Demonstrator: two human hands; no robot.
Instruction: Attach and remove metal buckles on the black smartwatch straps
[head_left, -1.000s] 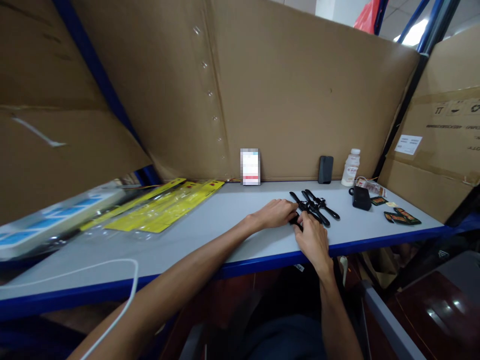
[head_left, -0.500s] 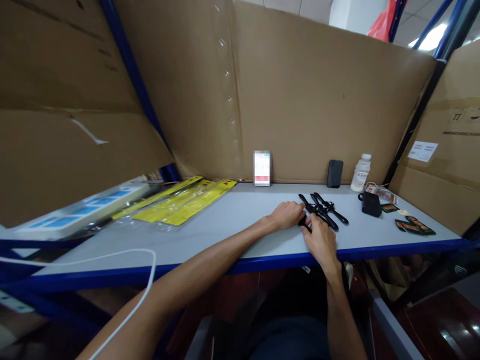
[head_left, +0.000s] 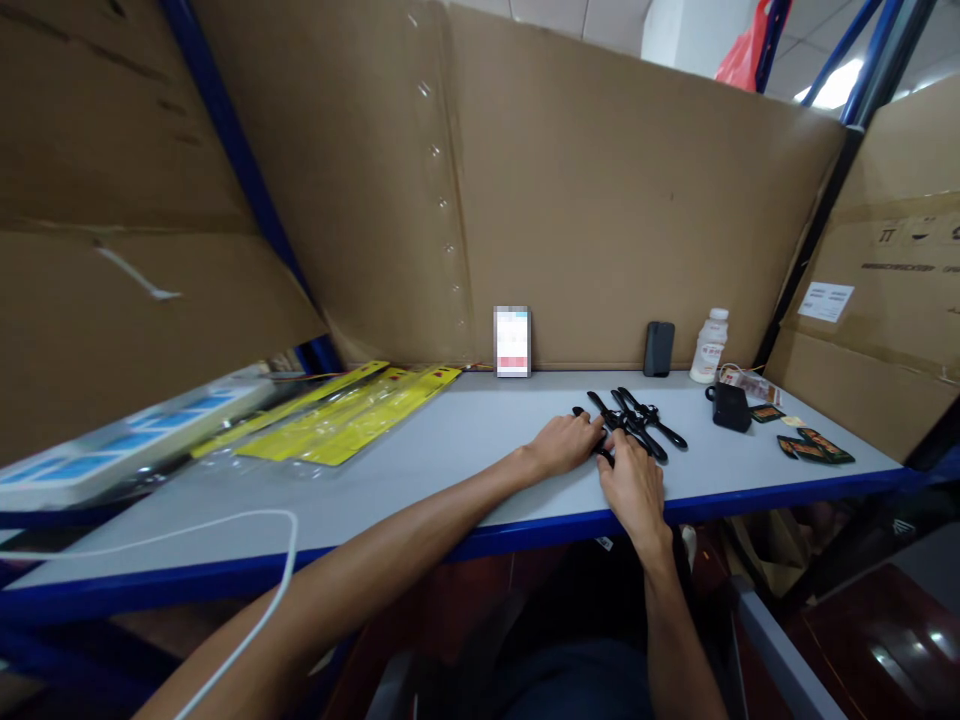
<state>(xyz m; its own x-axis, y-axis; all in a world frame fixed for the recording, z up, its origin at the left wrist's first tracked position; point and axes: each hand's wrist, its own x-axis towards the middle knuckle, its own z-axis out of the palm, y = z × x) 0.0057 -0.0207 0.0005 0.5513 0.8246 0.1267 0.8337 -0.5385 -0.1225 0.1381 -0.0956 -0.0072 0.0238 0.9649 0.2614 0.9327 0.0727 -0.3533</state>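
Several black spokeshaves [head_left: 652,418] with two long handles each lie side by side on the grey tabletop [head_left: 450,490], right of centre. At the left end of this row, my left hand [head_left: 566,443] is closed around one of them, whose handle tip [head_left: 577,411] sticks out beyond the fingers. My right hand [head_left: 634,480] meets it from the near side, its fingers bent onto the same spokeshave's near handle. Both hands rest low over the table, almost touching each other. The middle of the held spokeshave is mostly hidden by the fingers.
Yellow-backed clear packages [head_left: 375,415] and a white-and-blue box [head_left: 127,440] lie at the left. A lit phone [head_left: 512,342] leans on the cardboard wall [head_left: 555,200]. At the right are a dark upright object [head_left: 659,349], a bottle [head_left: 709,346], a black case [head_left: 729,407] and dark packets [head_left: 817,446].
The view has swung slightly to the right. Both hands stay at the same spokeshave; its far handle tip now shows past my left fingers.
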